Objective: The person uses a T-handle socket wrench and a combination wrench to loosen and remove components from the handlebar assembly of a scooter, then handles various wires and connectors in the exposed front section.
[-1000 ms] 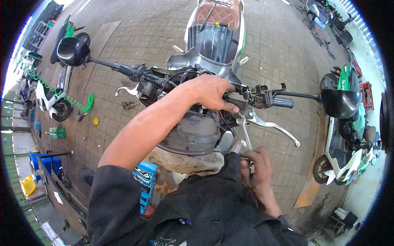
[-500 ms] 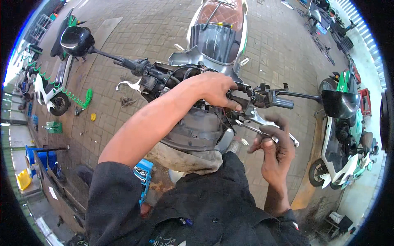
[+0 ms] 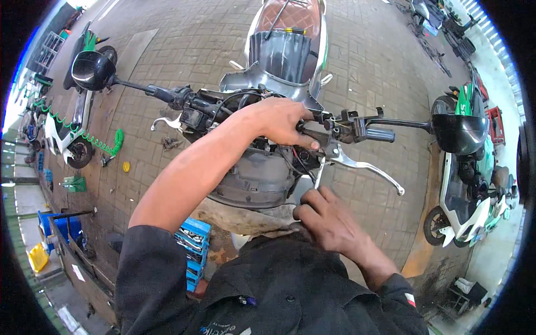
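In front of me is a scooter's handlebar with its covers off, bare wires and dark parts exposed. My left hand (image 3: pixel 283 125) reaches across and is closed round the black brake lever housing (image 3: pixel 318 133) right of centre, thumb on the near side; the fingertips are partly hidden. A silver brake lever (image 3: pixel 365 165) sticks out to the right of that housing. Below it, my right hand (image 3: pixel 330 222) is closed round a slim silver wrench (image 3: pixel 320 174). The wrench stands nearly upright, its upper end at the underside of the lever mount; whether it sits on a bolt I cannot tell.
Black mirrors (image 3: pixel 92 71) (image 3: pixel 460 134) stand out at both handlebar ends. A screwdriver (image 3: pixel 290 30) lies on the scooter's seat (image 3: pixel 273 15). A blue toolbox (image 3: pixel 194 245) stands on the floor by my left elbow. Other scooters (image 3: pixel 67 134) are parked at both sides.
My right hand has moved left and down, turning the wrench from slanting beside the lever to nearly upright under its mount. My left hand keeps its hold. The view has shifted slightly.
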`<act>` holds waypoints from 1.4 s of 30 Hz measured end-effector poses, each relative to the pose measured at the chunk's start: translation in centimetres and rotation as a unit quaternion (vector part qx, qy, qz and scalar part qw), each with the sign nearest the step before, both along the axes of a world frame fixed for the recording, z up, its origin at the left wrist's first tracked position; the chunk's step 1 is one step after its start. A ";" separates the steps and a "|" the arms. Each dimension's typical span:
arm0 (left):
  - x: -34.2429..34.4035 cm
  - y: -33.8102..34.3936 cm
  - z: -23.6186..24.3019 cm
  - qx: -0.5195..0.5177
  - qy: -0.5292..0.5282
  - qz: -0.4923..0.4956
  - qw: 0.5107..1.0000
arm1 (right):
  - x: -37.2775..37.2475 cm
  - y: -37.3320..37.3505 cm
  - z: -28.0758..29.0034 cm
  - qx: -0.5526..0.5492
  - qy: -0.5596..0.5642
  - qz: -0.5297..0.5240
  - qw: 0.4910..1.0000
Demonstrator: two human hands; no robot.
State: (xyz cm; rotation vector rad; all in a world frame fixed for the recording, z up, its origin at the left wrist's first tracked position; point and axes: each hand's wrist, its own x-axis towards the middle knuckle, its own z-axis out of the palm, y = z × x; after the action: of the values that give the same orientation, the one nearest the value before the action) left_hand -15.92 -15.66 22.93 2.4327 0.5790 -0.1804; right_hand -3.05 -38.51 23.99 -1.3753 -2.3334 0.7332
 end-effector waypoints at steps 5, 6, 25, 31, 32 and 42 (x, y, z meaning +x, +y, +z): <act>0.0 0.1 -0.2 -0.010 -0.008 0.000 1.000 | -0.1 0.8 0.4 0.008 -0.019 -0.001 1.000; 0.1 0.1 -0.2 -0.009 -0.008 0.001 1.000 | -0.1 0.8 0.4 0.009 -0.019 -0.001 1.000; 0.1 0.1 0.1 -0.017 0.002 -0.002 1.000 | 0.0 -1.2 -3.2 0.040 -0.039 -0.049 0.997; 0.1 0.4 -0.4 -0.035 -0.001 -0.001 0.999 | 0.3 -1.2 -4.2 0.068 -0.031 -0.052 0.996; 0.1 0.5 -0.4 -0.049 -0.005 0.000 0.999 | 0.1 -1.2 -4.2 0.071 -0.057 -0.053 0.994; 0.3 0.4 0.0 -0.058 0.008 -0.002 0.998 | 1.1 0.4 -1.0 0.079 0.023 -0.076 0.994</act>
State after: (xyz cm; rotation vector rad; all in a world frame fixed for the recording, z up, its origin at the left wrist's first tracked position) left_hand -15.67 -15.24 22.93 2.3222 0.5562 -0.2277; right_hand -1.90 -38.16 23.03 -1.4302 -2.1725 0.5170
